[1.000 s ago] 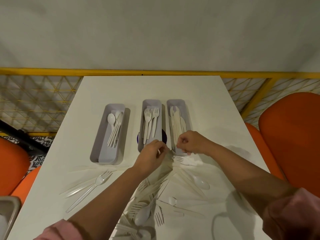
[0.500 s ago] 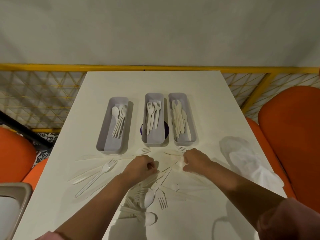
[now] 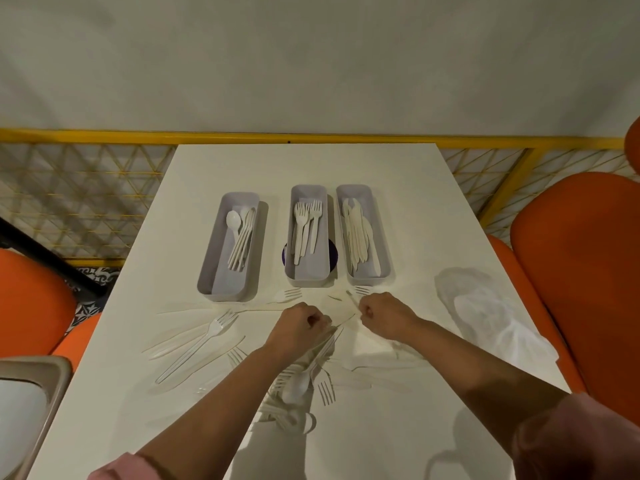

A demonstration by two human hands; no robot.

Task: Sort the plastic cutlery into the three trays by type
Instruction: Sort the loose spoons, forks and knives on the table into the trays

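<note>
Three grey trays stand in a row: the left tray (image 3: pixel 212 284) holds spoons, the middle tray (image 3: pixel 307 280) forks, the right tray (image 3: pixel 383 271) knives. Just in front of them my left hand (image 3: pixel 298 323) is curled, gripping a thin white cutlery piece (image 3: pixel 323 346) that slants down towards the pile. My right hand (image 3: pixel 388 316) is curled too and pinches a thin white piece whose tip (image 3: pixel 351 298) sticks out above it; its type is unclear. Loose cutlery (image 3: pixel 301 382) lies under and between my forearms, and a fork (image 3: pixel 207 336) and knives lie to the left.
A crumpled clear plastic bag (image 3: pixel 491 317) lies on the white table (image 3: pixel 311 168) at the right. Orange chairs (image 3: pixel 581 265) flank the table, and a yellow railing (image 3: pixel 104 135) runs behind it. A grey tray corner (image 3: pixel 41 368) shows at lower left.
Both hands have drawn back from the near ends of the middle and right trays to the table just in front of them. Over the last half second they barely moved.
</note>
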